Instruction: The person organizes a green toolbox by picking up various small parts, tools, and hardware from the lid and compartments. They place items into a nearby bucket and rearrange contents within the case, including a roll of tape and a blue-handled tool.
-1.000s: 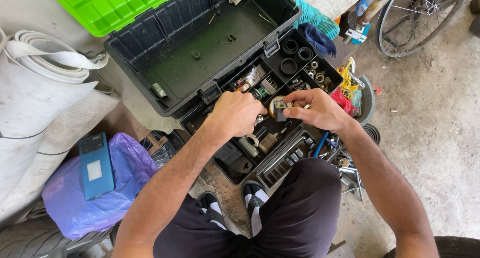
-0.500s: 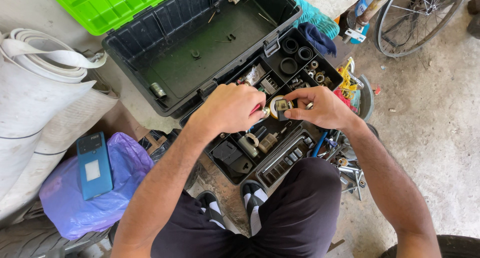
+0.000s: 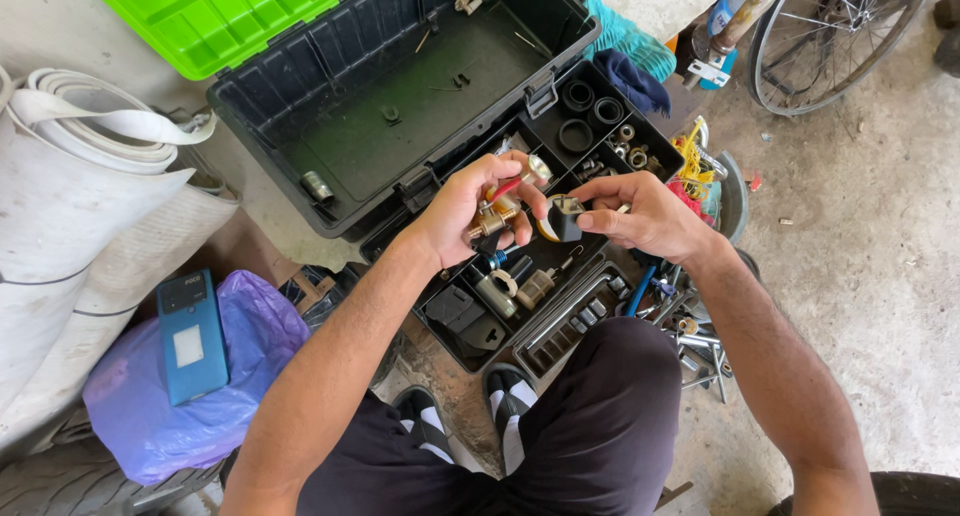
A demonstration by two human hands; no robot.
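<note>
My left hand point(image 3: 470, 211): grip closed around a brass valve point(image 3: 497, 216) with a red lever, lifted just above the tray.
My right hand point(image 3: 640, 216): grip pinching a small dark block part point(image 3: 566, 217), held just right of the valve, over the same tray.
Parts tray point(image 3: 640, 126): black, divided into compartments, holding rings, fittings and sockets; it sits near side of the open toolbox point(image 3: 400, 96), whose green lid point(image 3: 210, 16) lies far left.
Blue phone point(image 3: 190, 334): on a purple bag point(image 3: 250, 356), near left.
Bicycle wheel point(image 3: 850, 36): far right.
</note>
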